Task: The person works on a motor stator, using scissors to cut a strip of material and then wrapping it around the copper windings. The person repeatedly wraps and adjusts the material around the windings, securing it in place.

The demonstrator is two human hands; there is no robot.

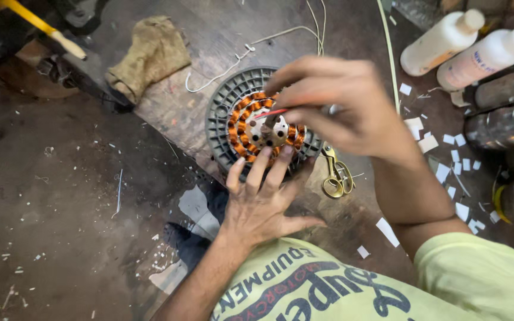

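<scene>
A worn, dark wooden workbench (179,113) fills the far and right of the scene, its surface scuffed and strewn with small white paper scraps (447,172). To the left and near lies a grimy concrete floor (49,202) — dusty, littered with bits (mostly pale flecks). The light is dim and warm, brightest at the centre.

At the frame's centre, the motor stator (263,128) shows copper-orange coils ringing a pale metal core, set in a dark grey ribbed housing (224,113). A thin red stick (270,113) crosses it. Upper left lies a tan cloth (150,56); upper right, white bottles (465,50); brass-yellow scissors (335,177) gleam lower centre.
</scene>
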